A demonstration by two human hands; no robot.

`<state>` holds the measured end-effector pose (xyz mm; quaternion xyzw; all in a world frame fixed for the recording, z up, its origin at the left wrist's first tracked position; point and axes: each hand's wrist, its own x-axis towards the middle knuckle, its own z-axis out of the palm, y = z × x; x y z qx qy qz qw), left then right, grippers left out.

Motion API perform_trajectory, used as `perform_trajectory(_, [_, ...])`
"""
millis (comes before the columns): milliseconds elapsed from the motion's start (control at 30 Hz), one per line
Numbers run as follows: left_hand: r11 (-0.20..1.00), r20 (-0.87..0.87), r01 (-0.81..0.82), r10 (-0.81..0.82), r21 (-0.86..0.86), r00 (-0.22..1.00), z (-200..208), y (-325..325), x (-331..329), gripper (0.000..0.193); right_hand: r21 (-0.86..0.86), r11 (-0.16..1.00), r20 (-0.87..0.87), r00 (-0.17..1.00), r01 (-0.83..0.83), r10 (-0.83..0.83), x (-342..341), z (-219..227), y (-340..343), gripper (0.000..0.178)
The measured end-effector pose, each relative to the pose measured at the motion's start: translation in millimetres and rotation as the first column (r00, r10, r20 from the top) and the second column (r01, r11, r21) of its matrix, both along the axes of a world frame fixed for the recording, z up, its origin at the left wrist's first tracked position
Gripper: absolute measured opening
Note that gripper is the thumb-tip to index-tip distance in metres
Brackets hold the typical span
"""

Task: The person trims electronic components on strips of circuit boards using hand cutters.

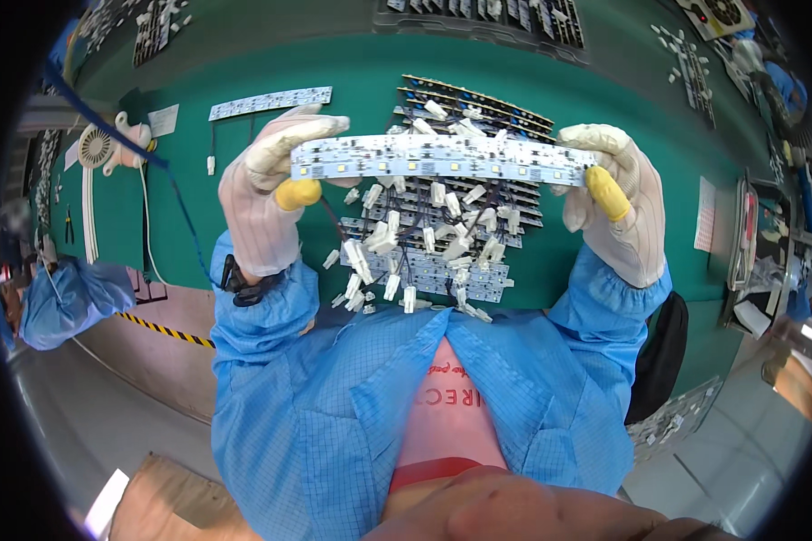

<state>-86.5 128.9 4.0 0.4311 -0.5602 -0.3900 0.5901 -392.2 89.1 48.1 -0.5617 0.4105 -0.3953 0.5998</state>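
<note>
Both of my hands wear white striped gloves with a yellow cover on the thumb. Between them I hold up a long white LED circuit board (442,158), dotted with small yellowish LEDs and dark parts. My left hand (275,176) pinches its left end, and my right hand (612,185) grips its right end. Below the board lies a pile of similar LED boards (438,270) with dark wires and white plug connectors (383,236). Part of this pile is hidden behind the held board. Farther back, more boards (478,104) show their dark edges.
Another LED board (271,103) with a hanging wire lies on the green mat (189,216) at the far left. A small white fan (113,144) and pliers (69,224) are on the left. A tray of boards (487,22) stands at the back. A blue cord (176,180) crosses the left side.
</note>
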Motion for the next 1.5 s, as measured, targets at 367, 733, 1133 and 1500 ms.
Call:
perform_trajectory(367, [0.980,0.294,-0.169,0.132,0.102,0.947,0.7,-9.5,2.2,0.046,-0.058,0.991,-0.070,0.990,-0.123,0.119,0.9,12.3,3.2,0.034])
perform_trajectory(733, [0.977,0.313,-0.185,0.144,0.107,0.939,3.8,-6.0,-2.8,0.036,-0.117,0.990,-0.005,0.997,-0.075,0.075,-3.4,2.0,0.2,0.032])
perform_trajectory(1133, [0.979,0.120,-0.155,0.140,0.133,0.983,8.0,-0.4,-3.8,0.053,-0.040,0.999,0.020,0.999,-0.025,0.026,-7.0,-9.8,-6.7,0.070])
perform_trajectory(1500, [0.995,0.181,-0.087,0.078,0.044,0.980,-0.2,-2.9,10.5,0.054,-0.051,0.992,0.056,0.991,-0.118,0.120,-5.5,-8.6,-7.8,0.054])
